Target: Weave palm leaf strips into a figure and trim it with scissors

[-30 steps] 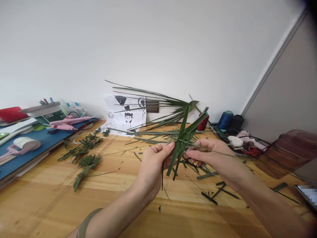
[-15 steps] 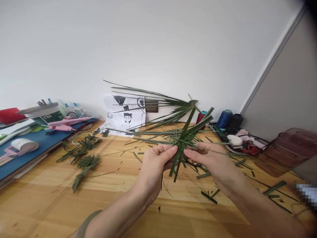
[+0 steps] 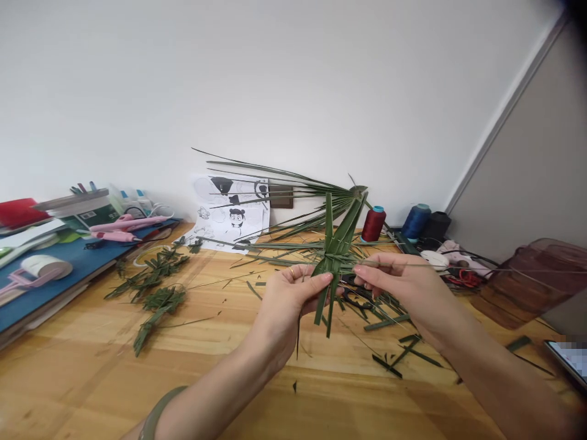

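between hands [image 3: 287, 297] and white wall [image 3: 293, 79], leaf strips [image 3: 275, 246] litter the table [image 3: 215, 379].

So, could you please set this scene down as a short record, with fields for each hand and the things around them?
Left hand: pinching the woven leaf piece near its middle
Right hand: pinching a thin leaf strip at the piece's right
Behind: fan-shaped leaf, paper with drawings, red thread spool
Left on table: clumped leaf pieces
Right on table: leaf scraps, tinted container
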A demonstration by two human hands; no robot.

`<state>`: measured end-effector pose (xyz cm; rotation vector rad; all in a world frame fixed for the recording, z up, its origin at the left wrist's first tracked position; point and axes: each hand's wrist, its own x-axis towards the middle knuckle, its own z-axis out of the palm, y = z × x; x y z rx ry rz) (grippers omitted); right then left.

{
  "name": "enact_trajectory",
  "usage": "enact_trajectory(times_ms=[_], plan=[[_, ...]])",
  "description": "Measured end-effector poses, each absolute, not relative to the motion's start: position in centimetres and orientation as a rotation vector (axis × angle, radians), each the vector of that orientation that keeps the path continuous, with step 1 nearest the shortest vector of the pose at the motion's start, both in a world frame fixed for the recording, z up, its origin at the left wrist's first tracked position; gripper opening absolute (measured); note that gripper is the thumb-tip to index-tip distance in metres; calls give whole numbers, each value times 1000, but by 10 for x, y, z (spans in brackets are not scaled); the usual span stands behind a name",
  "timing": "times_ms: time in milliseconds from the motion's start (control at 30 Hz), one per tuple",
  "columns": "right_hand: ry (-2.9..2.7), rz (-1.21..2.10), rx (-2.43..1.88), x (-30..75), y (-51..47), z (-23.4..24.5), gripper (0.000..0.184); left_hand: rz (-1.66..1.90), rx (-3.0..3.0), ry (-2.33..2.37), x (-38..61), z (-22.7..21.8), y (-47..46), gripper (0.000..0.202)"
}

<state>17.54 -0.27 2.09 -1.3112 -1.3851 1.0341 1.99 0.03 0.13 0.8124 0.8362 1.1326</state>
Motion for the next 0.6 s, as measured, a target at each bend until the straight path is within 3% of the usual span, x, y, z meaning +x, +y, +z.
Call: enact_trajectory(times_ms=[367, 600], plan=[[-1302, 881, -1243, 156, -12, 0, 14, 1125, 828, 769, 24, -6, -4, 8], [-1340, 1138, -1205, 165, -2, 5, 10, 1123, 782, 810, 22, -4, -3, 9]])
